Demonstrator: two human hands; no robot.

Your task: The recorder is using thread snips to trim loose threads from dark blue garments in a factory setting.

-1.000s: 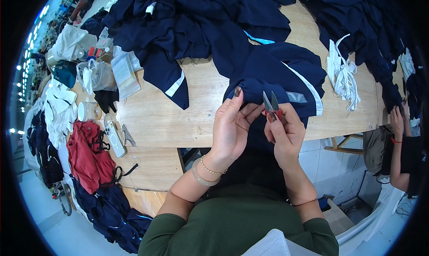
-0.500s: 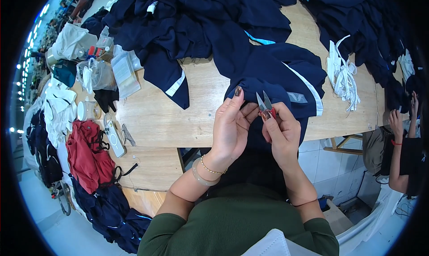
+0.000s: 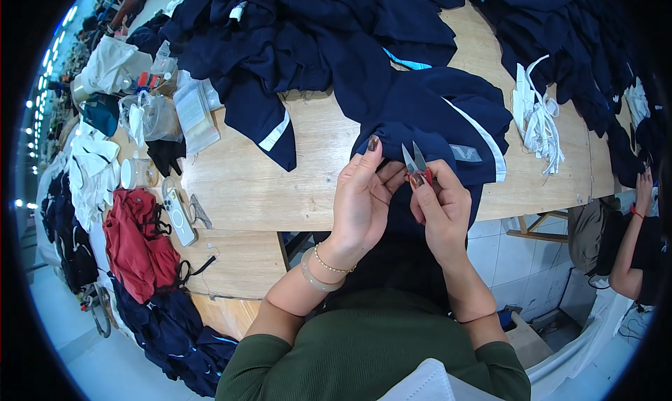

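Observation:
A navy garment [image 3: 413, 107] with a white stripe and a small grey patch lies over the table's front edge in front of me. My left hand [image 3: 365, 198] is closed at its near edge, thumb on top and fingers curled under the cloth. Held in my right hand [image 3: 444, 201] is a pair of small scissors [image 3: 413, 156] with red handles. Their blades are spread apart and point away from me, over the cloth. The two hands nearly meet, and the left fingertips are close to the scissors. What lies between those fingertips is too small to make out.
More navy garments [image 3: 280, 51] are heaped at the back of the wooden table [image 3: 308, 184]. White strips [image 3: 537, 121] lie to the right. Leftward are a phone [image 3: 180, 219], plastic bags [image 3: 157, 117] and a red cloth bag [image 3: 136, 240]. A co-worker's arm [image 3: 630, 240] shows far right.
My hands and the scissors look almost still. At the far right, the co-worker's hands have shifted on navy cloth.

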